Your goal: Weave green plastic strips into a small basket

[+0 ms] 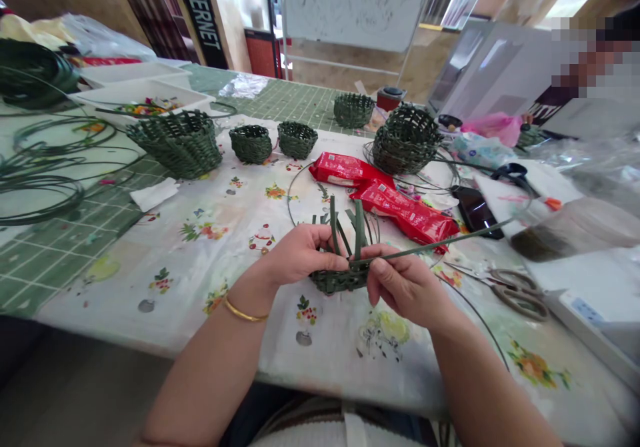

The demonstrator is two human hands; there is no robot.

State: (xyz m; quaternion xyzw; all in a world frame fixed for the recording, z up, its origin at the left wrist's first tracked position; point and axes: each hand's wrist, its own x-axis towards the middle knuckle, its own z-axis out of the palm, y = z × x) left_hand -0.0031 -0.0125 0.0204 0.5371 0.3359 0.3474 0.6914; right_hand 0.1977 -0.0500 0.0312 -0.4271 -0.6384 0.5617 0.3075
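A small dark green basket (340,280), partly woven, stands on the table in front of me with several upright strips rising from its rim. My left hand (307,253) grips the basket's left side, thumb along the rim and fingers behind the upright strips. On the right side, my right hand (400,277) pinches a long green weaving strip (450,239) between thumb and fingers, close to the rim. That strip runs off to the upper right. The hands hide much of the basket's rim and its far wall.
Two red packets (400,210) lie just behind the basket. Scissors (517,293) and a black phone (477,212) are at the right. Finished-looking baskets (177,143) stand further back, with coils of green strip (40,197) at the left and a white tray (150,90) behind.
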